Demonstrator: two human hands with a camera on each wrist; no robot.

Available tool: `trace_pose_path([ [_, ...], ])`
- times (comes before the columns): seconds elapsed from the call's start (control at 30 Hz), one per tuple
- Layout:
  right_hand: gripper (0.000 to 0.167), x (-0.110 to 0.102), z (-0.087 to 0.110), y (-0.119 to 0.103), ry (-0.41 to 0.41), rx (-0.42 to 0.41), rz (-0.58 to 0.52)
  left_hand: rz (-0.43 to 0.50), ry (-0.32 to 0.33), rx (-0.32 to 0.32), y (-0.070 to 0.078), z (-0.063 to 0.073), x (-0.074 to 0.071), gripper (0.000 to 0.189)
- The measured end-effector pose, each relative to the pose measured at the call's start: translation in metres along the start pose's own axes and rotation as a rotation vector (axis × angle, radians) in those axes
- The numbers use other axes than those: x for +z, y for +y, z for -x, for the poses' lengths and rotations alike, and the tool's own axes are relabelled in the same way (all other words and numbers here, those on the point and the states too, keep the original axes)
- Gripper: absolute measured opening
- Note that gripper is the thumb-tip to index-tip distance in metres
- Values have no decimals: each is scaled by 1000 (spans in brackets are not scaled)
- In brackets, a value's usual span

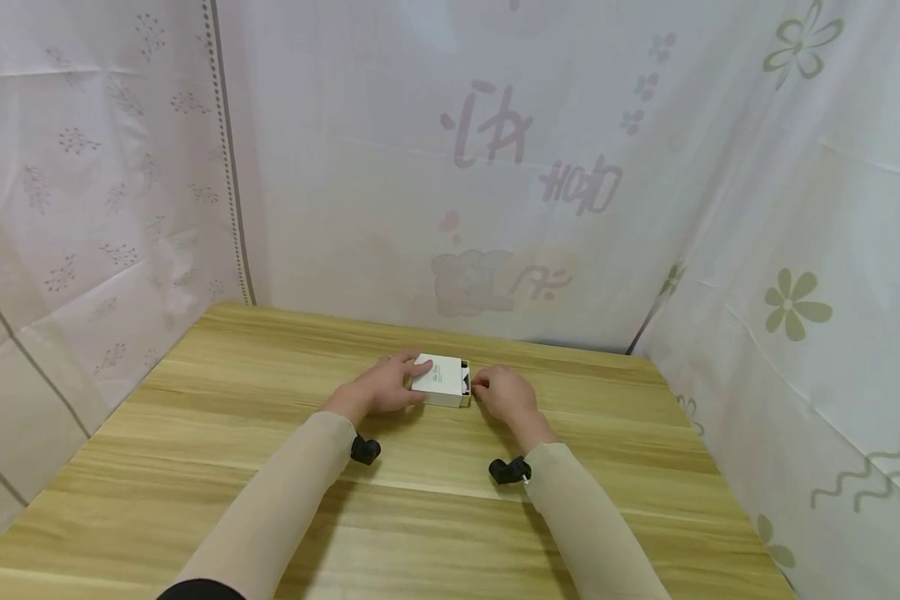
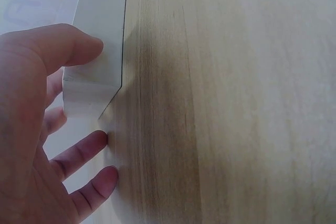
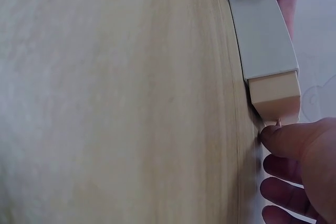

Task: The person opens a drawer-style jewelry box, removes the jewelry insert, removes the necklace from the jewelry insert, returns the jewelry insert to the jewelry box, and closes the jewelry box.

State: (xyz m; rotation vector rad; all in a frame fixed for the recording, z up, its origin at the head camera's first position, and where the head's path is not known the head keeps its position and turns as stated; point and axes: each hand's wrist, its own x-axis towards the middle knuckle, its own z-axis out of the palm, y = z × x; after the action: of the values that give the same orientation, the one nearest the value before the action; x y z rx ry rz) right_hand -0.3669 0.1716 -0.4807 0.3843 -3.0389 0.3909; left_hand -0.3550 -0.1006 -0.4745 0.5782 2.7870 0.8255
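White box (image 1: 446,385), print (image 1: 437,372) illegible, drawer (image 3: 274,97) mostly hidden, lies near far edge of desk (image 1: 435,525), between gripping thumb and fingers of left hand (image 1: 381,387); right hand (image 1: 508,394) pinches drawer's tab (image 3: 279,123).

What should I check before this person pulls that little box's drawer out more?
1. White box resting on the table: ok.
2. Left hand holding the outer sleeve, clear of the drawer: ok.
3. Right hand pinching the small tab at the drawer's end: ok.
4. Drawer partly out: ok.
5. Contents identified: cannot tell; too small in the head view.
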Motion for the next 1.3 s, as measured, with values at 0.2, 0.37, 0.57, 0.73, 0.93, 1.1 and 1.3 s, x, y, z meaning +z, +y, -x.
trace_pose_path([
  [0.2,16,-1,0,0,-1,1,3,-6,-1,0,0,-1,0,74],
  [0.37,16,-2,0,0,3,5,13,-11,2,-1,-1,-2,1,74],
  [0.57,16,-3,1,0,1,15,25,-6,4,2,-1,-1,1,73],
  [0.73,16,-4,3,0,1,14,26,-19,-1,0,-1,0,0,73],
  [0.93,17,-4,2,3,-12,17,34,-16,-10,-9,1,2,0,73],
  [1.1,19,-5,1,3,-27,28,36,-20,-13,-12,1,2,0,73],
  [1.3,19,-5,0,4,-29,43,34,-23,-8,-11,1,1,0,72],
])
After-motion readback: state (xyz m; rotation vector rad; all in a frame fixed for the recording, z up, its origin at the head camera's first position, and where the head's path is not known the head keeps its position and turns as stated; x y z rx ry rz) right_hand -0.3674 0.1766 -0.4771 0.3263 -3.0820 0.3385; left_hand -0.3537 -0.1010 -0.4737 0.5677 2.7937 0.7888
